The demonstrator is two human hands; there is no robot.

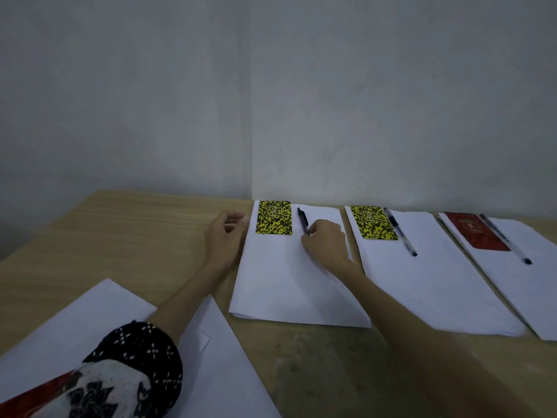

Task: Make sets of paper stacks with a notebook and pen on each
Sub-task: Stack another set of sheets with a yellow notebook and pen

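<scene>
- Right hand (327, 244): fingers curled narrow, tips pinching the lower end of a dark pen (303, 220) lying on the leftmost paper stack (289, 285), just beside a yellow-black notebook (274, 218) at the stack's far left corner.
- Left hand (224, 236): fingers loosely curled, holding nothing, at the stack's left edge over the wooden table (120, 233).

Three paper stacks (301, 282) side by side, notebook (274, 217) left of pen (303, 220) on each

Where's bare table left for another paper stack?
Bare wood at far left, between the wall and the near-left loose sheets. Another patch near the edge, below the middle stack. Right side is crowded: three stacks with narrow gaps; the right hand holds a pen.
</scene>
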